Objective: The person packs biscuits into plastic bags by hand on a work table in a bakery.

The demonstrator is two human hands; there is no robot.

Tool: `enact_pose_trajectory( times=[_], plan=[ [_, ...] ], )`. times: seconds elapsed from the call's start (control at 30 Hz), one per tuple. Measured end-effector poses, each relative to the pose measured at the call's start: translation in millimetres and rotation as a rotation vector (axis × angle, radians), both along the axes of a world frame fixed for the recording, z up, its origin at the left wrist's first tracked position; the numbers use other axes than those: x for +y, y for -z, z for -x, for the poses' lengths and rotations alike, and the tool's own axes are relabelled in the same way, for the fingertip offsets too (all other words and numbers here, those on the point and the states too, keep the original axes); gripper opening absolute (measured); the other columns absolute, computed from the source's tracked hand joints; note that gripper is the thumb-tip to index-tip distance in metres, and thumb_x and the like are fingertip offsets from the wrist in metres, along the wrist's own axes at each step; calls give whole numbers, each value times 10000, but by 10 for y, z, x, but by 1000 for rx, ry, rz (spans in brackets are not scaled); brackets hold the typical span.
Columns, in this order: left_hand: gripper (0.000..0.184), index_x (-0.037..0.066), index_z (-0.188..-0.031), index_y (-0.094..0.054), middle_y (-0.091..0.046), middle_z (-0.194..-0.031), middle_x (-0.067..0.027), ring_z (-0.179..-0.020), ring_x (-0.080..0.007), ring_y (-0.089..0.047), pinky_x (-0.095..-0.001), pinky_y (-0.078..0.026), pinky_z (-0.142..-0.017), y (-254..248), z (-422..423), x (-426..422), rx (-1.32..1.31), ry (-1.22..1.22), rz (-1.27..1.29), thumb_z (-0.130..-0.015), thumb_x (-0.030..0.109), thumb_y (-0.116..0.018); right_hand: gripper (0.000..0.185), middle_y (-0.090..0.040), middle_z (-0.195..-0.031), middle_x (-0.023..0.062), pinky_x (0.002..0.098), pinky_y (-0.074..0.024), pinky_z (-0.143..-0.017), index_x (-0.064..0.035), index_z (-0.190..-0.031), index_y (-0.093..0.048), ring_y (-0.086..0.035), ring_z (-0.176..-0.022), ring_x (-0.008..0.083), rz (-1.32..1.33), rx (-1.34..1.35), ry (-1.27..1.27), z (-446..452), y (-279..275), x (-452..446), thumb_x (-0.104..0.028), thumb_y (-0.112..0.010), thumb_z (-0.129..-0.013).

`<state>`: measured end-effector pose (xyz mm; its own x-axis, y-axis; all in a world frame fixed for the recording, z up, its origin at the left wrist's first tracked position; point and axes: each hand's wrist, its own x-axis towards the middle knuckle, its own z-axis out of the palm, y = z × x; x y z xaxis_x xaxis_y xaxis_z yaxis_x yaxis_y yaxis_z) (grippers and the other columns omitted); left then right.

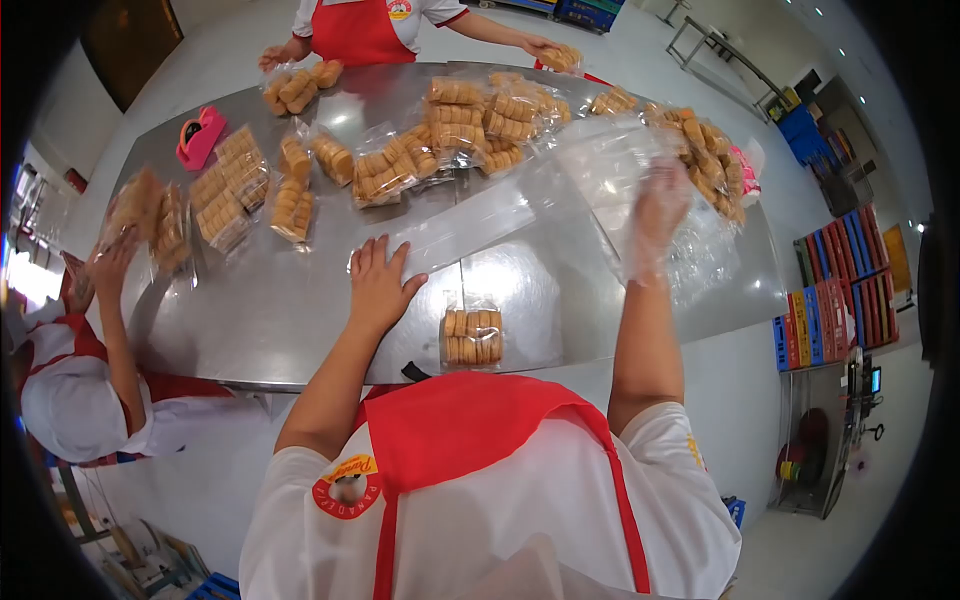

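Note:
My left hand [378,283] lies flat on the steel table with its fingers spread, beside the end of a long flat strip of clear plastic [465,228]. My right hand [660,210], covered in thin clear plastic, is over a heap of clear plastic bags [610,165] on the right. Motion blurs its fingers, so their grip is unclear. Close to my body, between my arms, a clear pack of round golden biscuits [473,337] rests on the table. Neither hand touches that pack.
Many biscuit packs [458,115] stand along the far side of the steel table [330,340]. A pink tape dispenser [201,138] sits at the far left. One co-worker's hand [112,262] handles packs on the left; another person in a red apron [362,30] stands opposite, holding a pack.

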<state>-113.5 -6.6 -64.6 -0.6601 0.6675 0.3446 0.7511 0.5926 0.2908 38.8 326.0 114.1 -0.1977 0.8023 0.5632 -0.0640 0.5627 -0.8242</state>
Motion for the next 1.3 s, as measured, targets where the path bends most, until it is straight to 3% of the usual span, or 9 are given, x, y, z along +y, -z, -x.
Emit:
enact_pose_trajectory(
  times=[0.17, 0.37, 0.43, 0.53, 0.63, 0.83, 1.03, 1.1, 1.3],
  plan=[
    [495, 96, -1274, -611, -524, -1357, -196, -1299, -391, -437, -548, -282, -1091, 23, -37, 26, 82, -88, 47, -897, 416, -631, 123, -597, -750, 79, 253, -456, -517, -26, -952, -528, -575, -590, 152, 217, 241, 12, -516, -252, 228, -137, -495, -996],
    [285, 74, -1133, -656, -624, -1233, -129, -1197, -339, -533, -513, -342, -1036, 168, 7, 10, 173, -97, 1, -924, 257, -596, 121, -595, -755, 96, 303, -485, -500, -15, -973, -485, -557, -563, 170, 435, 101, -65, -983, 1261, 14, -133, -511, -971],
    [221, 69, -1077, -659, -644, -1188, -112, -1168, -319, -550, -501, -353, -1021, 188, 43, -17, 156, -85, -36, -918, 204, -590, 212, -605, -916, 135, 331, -496, -583, -4, -1048, -489, -582, -692, 179, 714, 5, 46, -977, 1679, -256, -154, -585, -933],
    [163, 65, -1020, -658, -659, -1141, -97, -1134, -300, -564, -494, -358, -1009, 121, 52, -20, 98, -73, -70, -908, 160, -586, 399, -551, -1127, 197, 425, -481, -829, 19, -1197, -474, -575, -970, 254, 282, -265, 264, -999, 1852, -382, -166, -648, -890],
    [153, 62, -1007, -652, -656, -1117, -95, -1112, -299, -566, -494, -355, -1006, 98, 63, -18, 85, -70, -73, -896, 150, -594, 560, -473, -1263, 222, 493, -335, -1036, 12, -1293, -465, -452, -1202, 316, -190, -368, 559, -985, 1715, -449, -218, -708, -843],
    [227, 50, -1018, -624, -623, -1075, -107, -1076, -319, -548, -497, -344, -1001, 70, 37, -13, 63, -79, -60, -859, 209, -652, 547, -459, -1363, 178, 493, -285, -1094, -68, -1364, -509, -389, -1314, 312, -537, -931, 302, -693, 1101, -315, -336, -625, -901],
    [338, 64, -1023, -596, -582, -1087, -94, -1079, -313, -525, -500, -338, -979, -36, -53, -4, 93, -90, 17, -848, 339, -685, 267, -597, -1119, 192, 491, -441, -936, -20, -1091, -605, -577, -1055, 350, -346, -1168, 40, -542, 1589, -53, -112, -559, -845],
    [375, 61, -1035, -595, -575, -1126, -99, -1115, -309, -512, -510, -315, -998, 61, 12, 19, 71, -110, 61, -840, 368, -688, 193, -616, -960, 170, 472, -475, -856, -17, -964, -600, -602, -940, 337, -436, -901, 139, -631, 1662, -116, -40, -543, -782],
    [416, 77, -1086, -594, -581, -1148, -97, -1107, -320, -519, -519, -337, -958, 129, 78, -11, 121, -99, 43, -891, 444, -617, 188, -620, -916, 181, 436, -519, -786, -22, -939, -618, -630, -874, 350, -149, -1070, 111, -1184, 1549, -655, -9, -540, -768]
  ],
)
